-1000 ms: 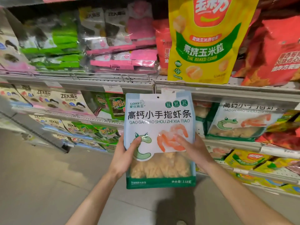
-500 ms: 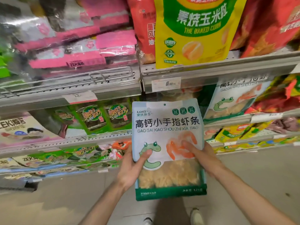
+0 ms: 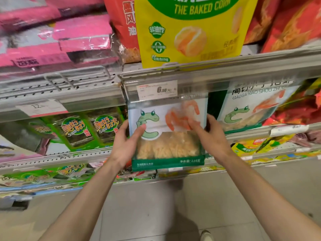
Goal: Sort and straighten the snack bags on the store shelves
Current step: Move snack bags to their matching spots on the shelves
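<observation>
A white and green shrimp-stick snack bag stands upright in front of the middle shelf, its top edge hidden behind the shelf rail above. My left hand grips its left edge, thumb on the front by the green snake drawing. My right hand holds its right edge, fingers spread over the shrimp picture. A matching shrimp-stick bag stands on the same shelf just to the right.
A yellow baked corn bag and red bags stand on the shelf above, with pink seaweed packs to the left. Green seaweed packs fill the middle shelf at left. A price tag hangs on the rail. Grey floor lies below.
Both hands have lifted the shrimp-stick bag up and forward into the middle shelf, so its top now sits behind the shelf rail. The view has moved closer to the shelves.
</observation>
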Motion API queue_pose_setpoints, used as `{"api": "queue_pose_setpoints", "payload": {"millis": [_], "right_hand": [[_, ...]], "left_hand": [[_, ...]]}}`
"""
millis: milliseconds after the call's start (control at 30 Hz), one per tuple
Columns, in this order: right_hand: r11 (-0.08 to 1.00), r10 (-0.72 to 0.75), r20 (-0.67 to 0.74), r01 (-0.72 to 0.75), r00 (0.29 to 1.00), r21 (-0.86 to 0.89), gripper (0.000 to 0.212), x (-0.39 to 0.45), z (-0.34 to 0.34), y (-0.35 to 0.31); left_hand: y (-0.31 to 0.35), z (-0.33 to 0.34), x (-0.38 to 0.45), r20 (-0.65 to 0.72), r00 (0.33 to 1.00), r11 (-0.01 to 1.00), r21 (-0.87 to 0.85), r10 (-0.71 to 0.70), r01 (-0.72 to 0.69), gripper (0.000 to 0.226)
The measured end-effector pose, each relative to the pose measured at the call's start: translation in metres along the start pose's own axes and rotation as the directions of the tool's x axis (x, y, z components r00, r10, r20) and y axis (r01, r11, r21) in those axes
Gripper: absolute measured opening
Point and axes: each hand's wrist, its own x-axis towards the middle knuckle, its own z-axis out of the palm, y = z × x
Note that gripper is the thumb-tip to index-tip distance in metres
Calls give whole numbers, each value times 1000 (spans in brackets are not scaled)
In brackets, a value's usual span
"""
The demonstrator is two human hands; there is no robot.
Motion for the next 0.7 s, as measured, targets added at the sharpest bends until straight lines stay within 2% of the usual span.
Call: {"api": "queue_pose_setpoints", "payload": {"millis": [100,300,367,533,633,700], "right_hand": [[999,-24,-1,24,1000,-31,55,-7,2,12],[997,-72,-87,72,994,0,24,16,13,3],[996,-82,-106,86,991,26,19,20,17,1],[990,-105,-162,118,981,71,20,19,20,5],[987,-120,-178,137,977,85,25,17,20,4],[984,-137,-193,156,972,89,28,17,21,1]], "left_hand": [[2,3,11,-14,1000,1000,-1,16,-16,22],[9,14,25,-76,996,999,30,39,-37,33],[12,15,27,-77,996,997,51,55,-51,34],[12,9,23,28,995,986,133,100,-103,19],[3,2,17,64,994,963,248,90,-104,36],[-1,0,13,59,996,978,194,71,-81,44]]}}
